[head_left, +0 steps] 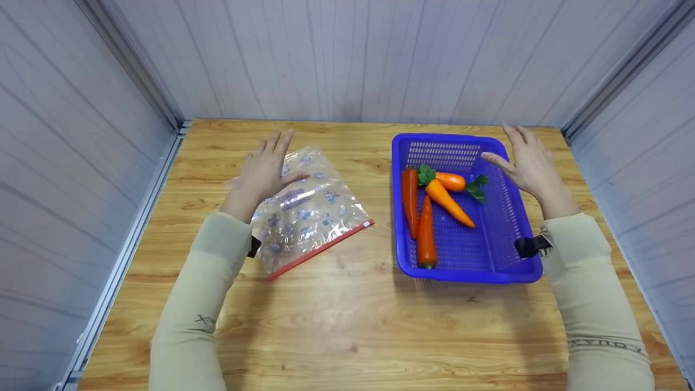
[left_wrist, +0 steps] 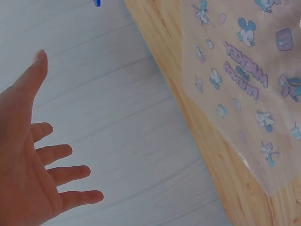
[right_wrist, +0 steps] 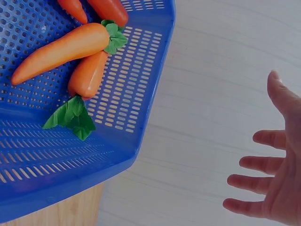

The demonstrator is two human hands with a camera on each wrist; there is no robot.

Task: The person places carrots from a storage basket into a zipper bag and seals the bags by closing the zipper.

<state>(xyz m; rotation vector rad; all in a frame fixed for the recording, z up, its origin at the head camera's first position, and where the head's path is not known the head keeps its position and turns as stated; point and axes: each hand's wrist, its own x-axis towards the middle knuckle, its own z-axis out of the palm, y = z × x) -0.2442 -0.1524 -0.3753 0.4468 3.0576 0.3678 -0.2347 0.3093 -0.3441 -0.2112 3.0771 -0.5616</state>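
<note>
We see both hands held above the table (head_left: 347,331), and each of them is holding nothing. The left hand (head_left: 260,172) is wide open, its fingers straight and spread, the thumb standing apart; it is over the left part of a clear plastic bag (head_left: 307,214) without touching it. This bag lies flat on the table, with small cartoon prints and a red zip (head_left: 320,251) along its edge nearer to us. The right hand (head_left: 535,169) is equally open, with spread fingers, by the far right side of the blue basket (head_left: 461,278), also apart from it. The basket stands on the table, to the right of the bag. Inside we find two orange carrots with green leaves, the longer one (head_left: 449,204) touching the shorter one (head_left: 450,181), and, along the left wall, two long red vegetables (head_left: 426,239)
</note>
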